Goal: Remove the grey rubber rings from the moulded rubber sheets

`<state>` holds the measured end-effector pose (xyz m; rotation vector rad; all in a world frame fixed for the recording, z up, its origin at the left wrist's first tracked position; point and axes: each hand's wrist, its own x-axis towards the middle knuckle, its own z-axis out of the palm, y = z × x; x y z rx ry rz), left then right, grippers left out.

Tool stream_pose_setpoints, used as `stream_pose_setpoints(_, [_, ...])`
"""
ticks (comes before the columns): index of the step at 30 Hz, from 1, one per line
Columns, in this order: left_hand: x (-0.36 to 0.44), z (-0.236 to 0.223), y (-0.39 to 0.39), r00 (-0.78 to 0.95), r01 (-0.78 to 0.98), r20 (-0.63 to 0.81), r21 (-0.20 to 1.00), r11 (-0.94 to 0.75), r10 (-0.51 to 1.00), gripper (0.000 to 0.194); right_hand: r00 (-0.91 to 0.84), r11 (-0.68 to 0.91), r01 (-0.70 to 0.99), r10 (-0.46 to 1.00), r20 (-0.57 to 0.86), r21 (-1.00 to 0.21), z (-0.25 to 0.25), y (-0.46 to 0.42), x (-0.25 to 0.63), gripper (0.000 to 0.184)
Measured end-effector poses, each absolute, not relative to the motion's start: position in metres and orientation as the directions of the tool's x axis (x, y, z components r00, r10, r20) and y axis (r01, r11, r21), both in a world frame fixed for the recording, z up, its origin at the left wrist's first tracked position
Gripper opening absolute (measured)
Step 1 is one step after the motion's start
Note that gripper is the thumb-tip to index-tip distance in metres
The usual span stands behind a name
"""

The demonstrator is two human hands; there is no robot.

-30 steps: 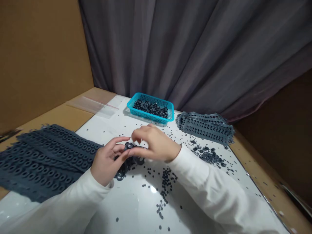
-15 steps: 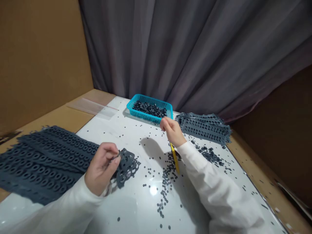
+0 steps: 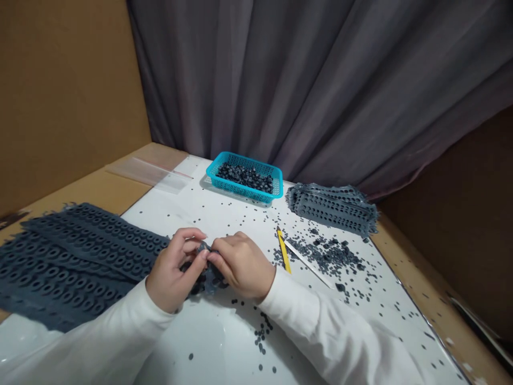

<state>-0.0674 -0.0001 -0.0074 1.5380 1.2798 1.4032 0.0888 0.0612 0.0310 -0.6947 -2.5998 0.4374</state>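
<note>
Two bare hands in long white sleeves meet over a glossy white tabletop [image 3: 208, 337], seen from above by the person wearing the camera. The left hand [image 3: 170, 275] is partly curled, thumb and fingers nearly closed on a small dark perforated piece [image 3: 210, 282]. The right hand [image 3: 242, 267] is more tightly folded, its thumb and forefinger pinching the same piece just beside the left thumb. The piece is between the hands, low over the table and largely covered by the fingers; whether it touches the surface, I cannot tell.

To the left, close to the left hand, lies a wide layered spread of dark sheets [image 3: 84, 262] patterned with rows of rings. Beyond the hands sits a turquoise mesh basket [image 3: 245, 191] holding a heap of small black parts [image 3: 244, 176]. Right of the basket is a second pile of dark perforated sheets [image 3: 332, 209], its edges ragged.

Just beyond the right sleeve, a slim yellow tool [image 3: 284, 252] with a dark tip lies beside a long pale strip [image 3: 309, 263] — both resting among scattered small dark discs [image 3: 334, 256], which are thickest toward the right. At the far left corner, a flat clear plastic bag [image 3: 146, 174] lies partly on brown cardboard [image 3: 127, 198] and partly on the tabletop. A grey curtain [image 3: 240, 69] hangs behind everything.
</note>
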Motion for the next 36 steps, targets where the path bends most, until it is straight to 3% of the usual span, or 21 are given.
stream_pose_setpoints(5, [-0.060, 0.000, -0.008, -0.270, 0.149, 0.367, 0.929, -0.338, 0.890, 0.013, -0.549, 0.717, 0.496, 0.696, 0.462, -0.490, 0.034, 0.111, 0.115, 0.030])
stream_pose_setpoints(9, [-0.060, 0.000, -0.005, -0.284, 0.158, 0.286, 0.955, -0.250, 0.915, 0.019, -0.658, 0.740, 0.434, 0.650, 0.381, -0.513, 0.049, 0.105, 0.117, 0.029])
stream_pose_setpoints(15, [-0.066, -0.008, -0.001, -0.219, 0.166, 0.270, 0.957, -0.237, 0.938, 0.026, -0.856, 0.880, 0.419, 0.465, 0.226, -0.222, 0.047, 0.061, 0.085, 0.029])
stream_pose_setpoints(17, [-0.063, -0.007, -0.001, -0.241, 0.110, 0.270, 0.962, -0.250, 0.932, 0.019, -0.872, 0.895, 0.356, 0.422, 0.248, -0.269, 0.041, 0.067, 0.083, 0.028])
stream_pose_setpoints(22, [-0.061, -0.003, 0.009, -0.256, 0.097, 0.381, 0.924, -0.369, 0.888, 0.021, -0.816, 0.818, 0.194, 0.441, 0.374, -0.541, 0.033, 0.092, 0.081, 0.028])
stream_pose_setpoints(26, [-0.065, -0.003, 0.013, -0.314, 0.124, 0.400, 0.916, -0.381, 0.861, 0.021, -0.762, 0.803, 0.169, 0.474, 0.441, -0.571, 0.030, 0.105, 0.065, 0.027])
stream_pose_setpoints(28, [-0.066, -0.003, 0.008, -0.333, 0.162, 0.464, 0.886, -0.435, 0.821, 0.021, -0.675, 0.790, 0.228, 0.549, 0.492, -0.569, 0.029, 0.119, 0.061, 0.031])
stream_pose_setpoints(31, [-0.068, 0.000, -0.001, -0.378, 0.262, 0.578, 0.816, -0.516, 0.723, 0.022, -0.383, 0.655, 0.488, 0.755, 0.533, -0.577, 0.035, 0.154, 0.069, 0.041])
stream_pose_setpoints(33, [-0.069, 0.005, -0.004, -0.424, 0.255, 0.525, 0.851, -0.459, 0.738, 0.019, -0.397, 0.630, 0.606, 0.769, 0.501, -0.486, 0.040, 0.182, 0.083, 0.035])
stream_pose_setpoints(36, [-0.066, 0.014, -0.002, -0.397, 0.101, 0.365, 0.929, -0.356, 0.842, 0.015, -0.389, 0.506, 0.789, 0.851, 0.354, -0.348, 0.044, 0.220, 0.102, 0.024])
